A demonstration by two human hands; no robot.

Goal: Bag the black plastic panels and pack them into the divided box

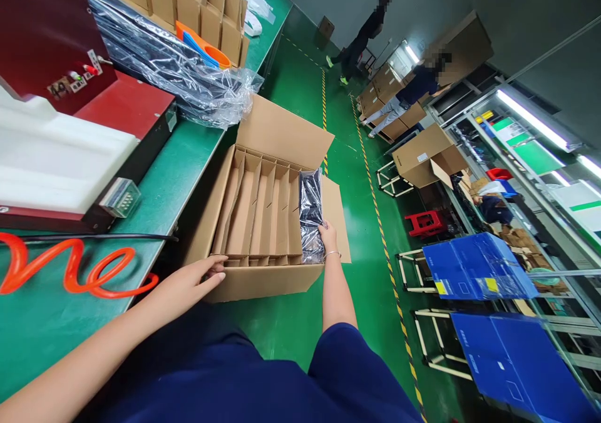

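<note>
An open cardboard box (267,283) sits below the bench edge, its flaps folded out. Inside, a cardboard divider (256,210) forms several long slots. The rightmost space holds a black item wrapped in clear plastic (310,207); its exact kind is hidden by the wrap. My left hand (200,279) is closed over the box's near left rim, with thumb and fingers at the corner. At the right side of the box, my right hand (330,238) is closed at the near edge of the wrapped black item, its fingers partly hidden.
On the green bench (154,210) stand a red machine (136,116), plastic-wrapped long items (173,66), an orange tape dispenser (206,47) and another cardboard divider (188,4). A coiled orange hose (75,266) lies in front. Blue boxes (479,266) and two people are across the aisle.
</note>
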